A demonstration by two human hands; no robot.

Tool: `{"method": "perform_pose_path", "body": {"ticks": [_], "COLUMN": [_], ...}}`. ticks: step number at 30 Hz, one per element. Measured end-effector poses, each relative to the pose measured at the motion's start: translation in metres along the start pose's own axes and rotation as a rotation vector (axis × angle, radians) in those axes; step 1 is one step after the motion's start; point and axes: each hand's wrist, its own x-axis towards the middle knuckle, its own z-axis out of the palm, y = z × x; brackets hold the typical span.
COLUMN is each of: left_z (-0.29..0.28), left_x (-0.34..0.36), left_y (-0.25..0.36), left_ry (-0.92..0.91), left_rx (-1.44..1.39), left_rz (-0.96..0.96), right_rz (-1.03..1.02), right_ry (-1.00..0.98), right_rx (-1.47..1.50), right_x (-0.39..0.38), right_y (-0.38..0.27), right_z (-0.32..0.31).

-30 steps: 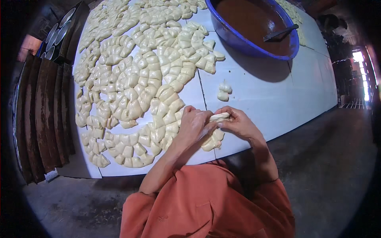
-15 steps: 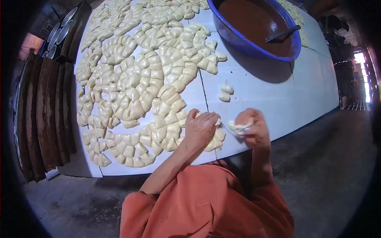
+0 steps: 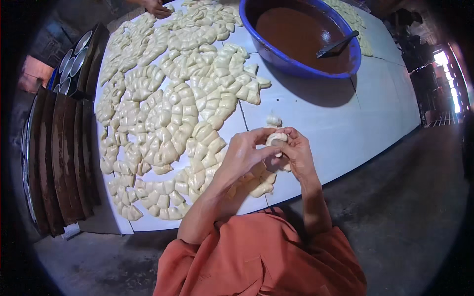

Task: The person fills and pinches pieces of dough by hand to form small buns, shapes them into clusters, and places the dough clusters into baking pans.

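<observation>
Left hand [image 3: 248, 149] and right hand [image 3: 298, 152] are pinching one dough piece [image 3: 276, 139] between them, each grip drawn in around it; it is being held over the near side of the white table [image 3: 328, 118]; glossy cut dough [image 3: 182, 106] is lying leftward; blue tub [image 3: 296, 70] of brown liquid [image 3: 291, 34] is standing beyond

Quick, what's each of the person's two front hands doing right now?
Left hand: closed around a small dough piece.
Right hand: closed, pinching the same piece.
</observation>
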Motion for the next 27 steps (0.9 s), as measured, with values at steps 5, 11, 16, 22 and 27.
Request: {"method": "perform_pose_path", "body": {"ticks": [5, 11, 16, 22, 27], "left_z": [0.012, 0.035, 0.049, 0.071, 0.058], "left_x": [0.007, 0.030, 0.044, 0.075, 0.073], "left_y": [-0.022, -0.026, 0.005, -0.004, 0.001], "left_ry": [0.067, 0.367, 0.364, 0.304, 0.276], "left_rx": [-0.242, -0.107, 0.004, -0.536, -0.608], "left_rz": [-0.064, 0.329, 0.716, 0.639, 0.316], "right_rz": [-0.313, -0.296, -0.156, -0.182, -0.466], "right_ry": [0.218, 0.161, 0.050, 0.002, 0.159], "right_rx": [-0.544, -0.079, 0.537, 0.506, -0.045], "right_x": [0.008, 0.010, 0.007, 0.029, 0.090], "right_y": [0.005, -0.013, -0.028, -0.061, -0.135], "right_z": [-0.003, 0.014, 0.029, 0.029, -0.012]}}
